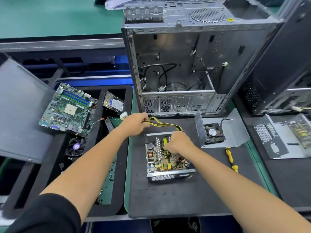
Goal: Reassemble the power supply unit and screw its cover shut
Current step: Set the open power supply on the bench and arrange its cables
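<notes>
Fingers of left hand (136, 123) grip cable bundle (162, 123).

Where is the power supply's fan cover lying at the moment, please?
The fan cover lies on the black mat, right of the open power supply and in front of the computer case.

The open power supply (168, 157) sits mid-mat (185, 199) on the worktop. At its 12 o'clock stands the computer case (176, 64); at 2 o'clock lies the cover (223, 133) holding a fan (213, 132); at 3 o'clock, a screwdriver (231, 158). At 9 to 10 o'clock a tray (122, 190) carries the motherboard (69, 108), with the hard drive (113, 103) to its right.
</notes>
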A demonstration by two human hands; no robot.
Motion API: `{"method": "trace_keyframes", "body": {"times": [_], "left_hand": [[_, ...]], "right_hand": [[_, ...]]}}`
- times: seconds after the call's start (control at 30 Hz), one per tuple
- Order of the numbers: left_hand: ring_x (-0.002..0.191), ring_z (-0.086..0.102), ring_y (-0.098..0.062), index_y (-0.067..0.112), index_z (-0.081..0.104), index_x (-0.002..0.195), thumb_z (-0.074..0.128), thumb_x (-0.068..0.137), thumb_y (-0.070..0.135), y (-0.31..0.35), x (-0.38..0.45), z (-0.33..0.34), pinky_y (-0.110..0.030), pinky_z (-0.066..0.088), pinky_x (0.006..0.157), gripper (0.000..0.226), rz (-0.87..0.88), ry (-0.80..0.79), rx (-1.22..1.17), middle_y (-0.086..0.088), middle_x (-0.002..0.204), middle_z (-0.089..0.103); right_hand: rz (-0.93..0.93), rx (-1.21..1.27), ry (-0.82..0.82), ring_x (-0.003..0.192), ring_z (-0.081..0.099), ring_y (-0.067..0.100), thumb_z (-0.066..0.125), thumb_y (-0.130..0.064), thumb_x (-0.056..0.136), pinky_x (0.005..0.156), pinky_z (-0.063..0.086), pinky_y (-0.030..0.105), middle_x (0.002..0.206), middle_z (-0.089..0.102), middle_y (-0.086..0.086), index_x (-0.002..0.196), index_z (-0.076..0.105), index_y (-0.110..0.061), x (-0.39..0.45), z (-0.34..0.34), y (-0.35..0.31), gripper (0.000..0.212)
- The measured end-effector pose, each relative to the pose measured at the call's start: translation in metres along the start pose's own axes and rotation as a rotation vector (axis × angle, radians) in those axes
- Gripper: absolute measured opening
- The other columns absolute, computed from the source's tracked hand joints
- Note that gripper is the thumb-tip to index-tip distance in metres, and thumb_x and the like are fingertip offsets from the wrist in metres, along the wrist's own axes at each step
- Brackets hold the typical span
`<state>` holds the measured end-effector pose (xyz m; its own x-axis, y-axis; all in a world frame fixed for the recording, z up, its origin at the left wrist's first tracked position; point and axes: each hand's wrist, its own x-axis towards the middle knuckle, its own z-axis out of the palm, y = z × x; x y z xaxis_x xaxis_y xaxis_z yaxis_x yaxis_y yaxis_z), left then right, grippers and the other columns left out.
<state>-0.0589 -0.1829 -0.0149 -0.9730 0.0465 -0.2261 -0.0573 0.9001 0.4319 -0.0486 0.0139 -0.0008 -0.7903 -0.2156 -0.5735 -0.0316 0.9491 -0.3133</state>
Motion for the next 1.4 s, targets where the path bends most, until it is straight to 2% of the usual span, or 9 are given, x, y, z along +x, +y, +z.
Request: {"method": "trace_keyframes", "body": {"times": [0.17, 0.27, 0.53, 0.63, 0.73, 0.83, 1.1, 1.3, 1.4], "left_hand": [[0.065, 0.053, -0.007, 0.021, 0.050, 0.080, 0.062, 0.090, 0.025, 0.033, 0.026, 0.006, -0.026, 0.036, 0.056, 0.017, 0.088, -0.077, -0.026, 0.009, 0.069, 0.058], [0.067, 0.051, -0.012, 0.019, 0.052, 0.083, 0.064, 0.089, 0.025, 0.045, 0.040, 0.015, -0.026, 0.033, 0.055, 0.015, 0.121, -0.077, 0.014, 0.011, 0.069, 0.052], [0.107, 0.057, -0.020, 0.016, 0.063, 0.119, 0.069, 0.085, 0.027, 0.037, 0.028, 0.012, -0.031, 0.045, 0.091, 0.036, 0.107, -0.011, -0.075, -0.002, 0.117, 0.064], [0.087, 0.060, -0.016, 0.021, 0.065, 0.098, 0.058, 0.090, 0.036, 0.037, 0.005, 0.006, -0.034, 0.050, 0.077, 0.018, 0.277, 0.170, -0.045, 0.005, 0.094, 0.067], [0.082, 0.055, -0.009, 0.024, 0.059, 0.100, 0.056, 0.087, 0.055, 0.048, -0.013, 0.011, -0.026, 0.043, 0.068, 0.034, 0.424, 0.022, 0.098, 0.011, 0.092, 0.060], [0.084, 0.055, -0.016, 0.022, 0.054, 0.107, 0.051, 0.092, 0.052, 0.055, -0.015, 0.023, -0.034, 0.046, 0.070, 0.034, 0.352, -0.115, 0.183, 0.005, 0.094, 0.061], [0.069, 0.050, -0.025, 0.012, 0.052, 0.095, 0.030, 0.103, 0.034, 0.065, -0.008, 0.037, -0.035, 0.034, 0.058, 0.032, 0.256, -0.062, 0.296, -0.004, 0.071, 0.054], [0.083, 0.053, -0.022, 0.011, 0.057, 0.099, 0.036, 0.101, 0.035, 0.068, -0.018, 0.041, -0.040, 0.045, 0.073, 0.032, 0.154, -0.045, 0.072, -0.004, 0.088, 0.060], [0.074, 0.046, -0.021, 0.019, 0.051, 0.073, 0.038, 0.099, 0.030, 0.069, -0.025, 0.037, -0.040, 0.042, 0.071, 0.032, 0.172, 0.151, -0.025, 0.000, 0.072, 0.050]], "right_hand": [[0.043, 0.087, -0.019, 0.042, 0.052, 0.018, 0.058, -0.017, 0.081, 0.037, 0.034, 0.017, 0.048, 0.047, 0.000, 0.055, 0.045, -0.013, -0.002, -0.002, 0.015, 0.029], [0.044, 0.086, -0.003, 0.040, 0.045, 0.015, 0.058, -0.018, 0.082, 0.036, 0.030, 0.017, 0.046, 0.045, -0.001, 0.055, 0.044, -0.013, -0.004, -0.002, 0.022, 0.031], [-0.036, 0.005, 0.114, 0.056, 0.051, 0.021, 0.056, -0.030, 0.089, 0.054, 0.043, 0.028, 0.060, 0.050, 0.002, 0.060, 0.047, -0.011, -0.020, -0.009, 0.036, 0.036], [-0.002, 0.064, 0.293, 0.062, 0.060, 0.025, 0.055, -0.031, 0.088, 0.061, 0.051, 0.030, 0.059, 0.057, 0.005, 0.061, 0.055, -0.008, -0.027, -0.036, 0.064, 0.036], [0.152, -0.049, 0.449, 0.076, 0.055, 0.029, 0.054, -0.022, 0.086, 0.061, 0.040, 0.028, 0.079, 0.055, 0.008, 0.071, 0.050, -0.007, -0.026, -0.059, 0.101, 0.022], [0.314, -0.197, 0.369, 0.097, 0.061, 0.030, 0.057, -0.016, 0.083, 0.069, 0.041, 0.029, 0.106, 0.062, 0.009, 0.096, 0.058, -0.011, -0.025, -0.051, 0.132, 0.014], [0.413, -0.134, 0.333, 0.108, 0.060, 0.032, 0.058, -0.008, 0.085, 0.075, 0.045, 0.035, 0.121, 0.058, 0.014, 0.123, 0.047, -0.005, -0.011, -0.016, 0.162, 0.040], [0.283, -0.053, 0.366, 0.104, 0.059, 0.035, 0.053, -0.002, 0.086, 0.069, 0.039, 0.033, 0.115, 0.059, 0.017, 0.110, 0.041, -0.005, -0.019, -0.015, 0.169, 0.028], [0.184, -0.037, 0.422, 0.084, 0.055, 0.030, 0.060, -0.004, 0.081, 0.064, 0.038, 0.031, 0.101, 0.062, 0.013, 0.099, 0.038, -0.012, -0.033, -0.031, 0.148, 0.030]]}}
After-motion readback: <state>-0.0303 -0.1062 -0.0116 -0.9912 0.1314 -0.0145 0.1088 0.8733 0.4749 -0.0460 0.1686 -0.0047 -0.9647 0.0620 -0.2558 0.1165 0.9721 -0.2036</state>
